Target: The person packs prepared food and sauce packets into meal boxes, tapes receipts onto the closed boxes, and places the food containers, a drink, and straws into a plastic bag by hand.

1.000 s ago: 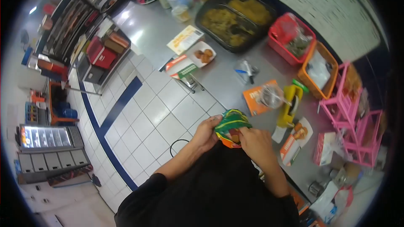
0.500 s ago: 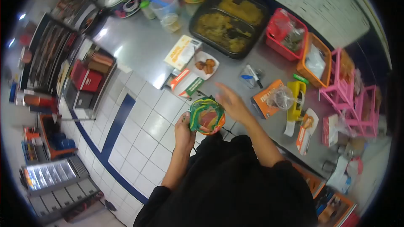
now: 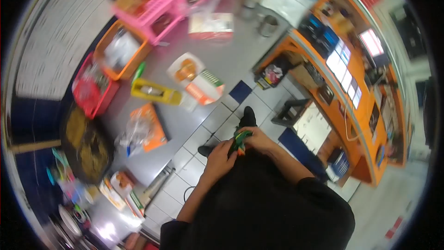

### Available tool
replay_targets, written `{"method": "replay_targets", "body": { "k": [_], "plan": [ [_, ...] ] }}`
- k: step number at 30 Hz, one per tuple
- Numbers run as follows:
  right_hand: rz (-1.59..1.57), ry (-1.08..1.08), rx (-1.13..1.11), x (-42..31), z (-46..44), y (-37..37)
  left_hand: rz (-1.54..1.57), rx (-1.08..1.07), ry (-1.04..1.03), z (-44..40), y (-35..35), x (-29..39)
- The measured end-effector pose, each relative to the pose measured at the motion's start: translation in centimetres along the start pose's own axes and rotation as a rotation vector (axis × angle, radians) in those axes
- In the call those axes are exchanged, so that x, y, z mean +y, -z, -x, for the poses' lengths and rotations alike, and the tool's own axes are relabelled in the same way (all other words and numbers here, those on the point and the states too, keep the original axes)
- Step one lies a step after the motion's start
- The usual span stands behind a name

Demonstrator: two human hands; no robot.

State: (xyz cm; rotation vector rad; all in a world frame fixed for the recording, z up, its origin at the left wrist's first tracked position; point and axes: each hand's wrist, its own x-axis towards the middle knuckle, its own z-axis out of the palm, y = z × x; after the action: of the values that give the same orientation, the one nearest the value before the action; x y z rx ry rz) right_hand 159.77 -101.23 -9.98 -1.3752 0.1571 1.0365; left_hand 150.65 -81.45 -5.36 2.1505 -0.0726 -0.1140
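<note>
In front of my black shirt, both hands meet at a crumpled green packet (image 3: 240, 141) with yellow and orange-red markings. My left hand (image 3: 219, 158) is closed around its left side. Opposite it, my right hand (image 3: 260, 140) has its fingers wrapped on the packet's upper right part. The fingers cover much of the packet, and what it contains is hidden. Nearest on the counter is an open paper food box (image 3: 208, 89) with fried pieces (image 3: 186, 70) in it.
The metal counter (image 3: 173, 125) to the left carries a yellow dispenser (image 3: 156, 91), an orange box (image 3: 152, 127), a red basket (image 3: 95, 88), an orange basket (image 3: 121, 51) and a black food tray (image 3: 88, 143). An orange shelf counter (image 3: 296, 46) and a small stool (image 3: 309, 125) stand to the right.
My view has swung to the right, bringing the orange shelf counter into sight. My right hand, spread beside the packet before, has closed on it, and the packet is now crumpled between both hands.
</note>
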Motion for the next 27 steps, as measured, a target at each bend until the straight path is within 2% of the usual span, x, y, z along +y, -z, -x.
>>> {"method": "replay_targets", "body": {
  "k": [1, 3, 4, 5, 6, 8, 10, 12, 13, 15, 16, 17, 19, 21, 27],
  "plan": [
    [-0.005, 0.022, 0.126, 1.0, -0.9, 4.0, -0.014, -0.05, -0.023, -1.8, -1.0, 0.6],
    [0.27, 0.101, 0.527, 2.7, -3.5, 12.7, 0.08, -0.336, 0.244, -5.1, -2.6, 1.7],
    [0.391, 0.098, 0.709, 4.8, -5.8, 18.2, 0.062, -0.362, 0.24, -6.7, -3.8, 1.8],
    [0.518, 0.089, 0.881, 6.8, -8.3, 23.1, 0.095, -0.386, 0.33, -8.1, -5.1, 1.9],
    [0.497, 0.089, 0.884, 7.7, -10.4, 26.9, 0.128, -0.4, 0.418, -9.6, -6.6, 1.8],
    [0.595, 0.127, 1.17, 8.0, -15.9, 34.4, 0.191, -0.331, 0.544, -11.5, -10.2, 0.4],
    [0.465, 0.067, 1.09, 8.6, -22.2, 41.0, 0.151, -0.295, 0.707, -12.1, -14.8, -2.8],
    [0.619, 0.283, 1.109, 11.1, -30.1, 46.7, 0.118, -0.302, 0.785, -14.0, -17.8, -2.8],
    [0.604, 0.281, 1.085, 12.1, -33.5, 49.1, 0.087, -0.34, 0.807, -13.7, -19.6, -3.7],
    [1.101, 0.156, 1.045, 12.6, -39.8, 52.6, 0.083, -0.32, 0.799, -11.1, -23.4, -6.8],
    [1.058, -0.16, 0.733, 10.1, -40.5, 53.5, 0.103, -0.264, 0.768, -9.7, -25.4, -8.3],
    [1.075, -0.237, 0.64, 10.8, -42.9, 55.0, 0.086, -0.223, 0.793, -9.2, -26.6, -9.3],
    [1.111, -0.284, 0.552, 14.1, -47.4, 57.7, -0.025, -0.371, 1.036, -8.7, -28.1, -10.1],
    [1.136, -0.308, 0.529, 16.9, -51.0, 59.6, 0.08, -0.295, 1.172, -11.1, -29.8, -10.3],
    [1.127, -0.357, 0.552, 20.7, -53.6, 62.1, 0.245, -0.108, 1.314, -14.6, -32.8, -11.3]
  ]
}}
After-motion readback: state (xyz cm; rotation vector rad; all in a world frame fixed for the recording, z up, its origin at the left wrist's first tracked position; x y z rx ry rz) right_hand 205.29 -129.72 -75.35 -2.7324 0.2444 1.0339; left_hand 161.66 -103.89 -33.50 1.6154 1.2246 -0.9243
